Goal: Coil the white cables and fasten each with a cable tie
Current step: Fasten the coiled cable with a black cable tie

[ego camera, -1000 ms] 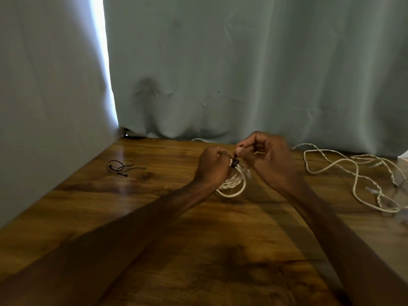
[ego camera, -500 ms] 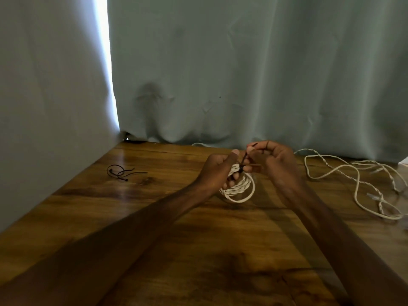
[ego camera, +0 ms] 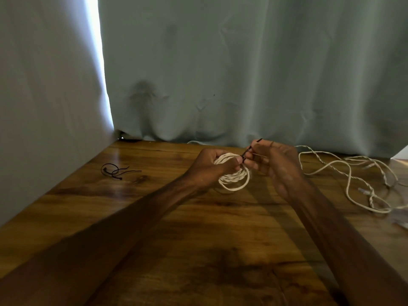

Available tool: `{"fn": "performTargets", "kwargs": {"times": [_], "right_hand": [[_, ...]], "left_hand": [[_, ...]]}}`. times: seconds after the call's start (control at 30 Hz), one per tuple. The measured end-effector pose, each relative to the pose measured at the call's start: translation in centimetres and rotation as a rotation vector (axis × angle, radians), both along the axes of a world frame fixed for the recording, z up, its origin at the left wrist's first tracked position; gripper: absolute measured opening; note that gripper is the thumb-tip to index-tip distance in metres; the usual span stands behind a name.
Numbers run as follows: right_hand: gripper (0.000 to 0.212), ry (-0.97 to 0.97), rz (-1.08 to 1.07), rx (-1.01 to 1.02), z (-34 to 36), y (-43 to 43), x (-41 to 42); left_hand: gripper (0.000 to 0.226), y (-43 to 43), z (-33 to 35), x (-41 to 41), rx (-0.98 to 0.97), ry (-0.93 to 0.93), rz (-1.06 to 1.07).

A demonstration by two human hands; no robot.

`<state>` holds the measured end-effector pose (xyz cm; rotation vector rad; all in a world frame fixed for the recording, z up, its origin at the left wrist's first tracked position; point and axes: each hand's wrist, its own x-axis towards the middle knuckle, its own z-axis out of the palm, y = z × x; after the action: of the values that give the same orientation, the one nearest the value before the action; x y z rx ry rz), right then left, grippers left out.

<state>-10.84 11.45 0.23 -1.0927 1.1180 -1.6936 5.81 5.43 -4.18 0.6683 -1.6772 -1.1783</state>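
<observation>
1. Left hand (ego camera: 217,167) grips the coil (ego camera: 235,176) mid-table; it should clamp the loops tight.
2. Right hand (ego camera: 272,161) pinches the tie (ego camera: 249,150) tail; pull straight until snug.
3. The loose cable (ego camera: 353,173) lies right, spare ties (ego camera: 116,171) far left.

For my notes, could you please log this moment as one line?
left hand: grips coil | right hand: pulls black tie | loose cable: uncoiled, right | spare ties: left

A wooden counter (ego camera: 209,250) with dark grain patches stands against pale grey-green curtains (ego camera: 242,74); bright light (ego camera: 97,62) shows through a gap at the left.
</observation>
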Motion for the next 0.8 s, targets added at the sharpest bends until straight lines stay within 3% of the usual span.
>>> {"fn": "performTargets", "kwargs": {"times": [0.3, 0.43, 0.63, 0.8], "right_hand": [[0.02, 0.228, 0.071, -0.164, 0.5, 0.4, -0.7], [0.018, 0.504, -0.045, -0.378, 0.7, 0.4, -1.0], [0.017, 0.744, -0.048, -0.461, 0.6, -0.2, -2.2], [0.02, 0.855, 0.075, -0.505, 0.7, -0.1, -2.7]], "left_hand": [[0.033, 0.1, 0.8, 0.4, 0.144, -0.018, -0.133], [0.054, 0.4, 0.9, 0.5, 0.189, 0.023, -0.214], [0.03, 1.0, 1.5, 0.4, 0.211, 0.086, -0.245], [0.027, 1.2, 1.7, 0.5, 0.217, 0.085, -0.258]]}}
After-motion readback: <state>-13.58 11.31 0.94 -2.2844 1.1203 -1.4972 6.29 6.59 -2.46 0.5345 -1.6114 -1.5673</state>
